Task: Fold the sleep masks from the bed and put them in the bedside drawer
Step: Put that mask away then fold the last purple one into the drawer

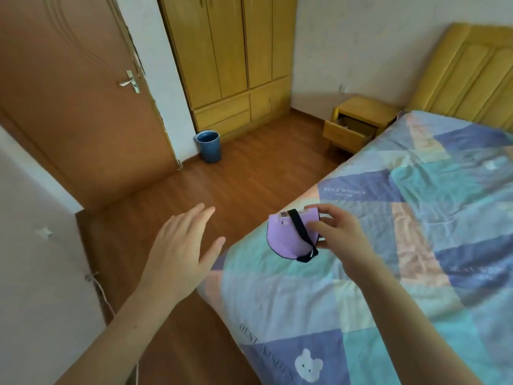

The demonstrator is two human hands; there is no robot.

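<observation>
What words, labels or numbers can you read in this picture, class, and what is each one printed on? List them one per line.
"BEST WISHES": on a dark blue patch of the quilt; the smaller line beneath it is too blurred to read.
"BEST WISHES": along the quilt's near edge, partly distorted.
Faint lettering on a blue patch at the right: too blurred to read.
Small label on the purple sleep mask, held in the right hand: too small to read.

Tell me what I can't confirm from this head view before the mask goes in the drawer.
- Bedside drawer: open, but contents too small and shadowed to make out.
- Purple sleep mask: its right edge is hidden by the right hand pinching it.
- Bed: right side cut off by the frame edge, so remaining masks are unknown.
- Left hand: holds nothing.
</observation>
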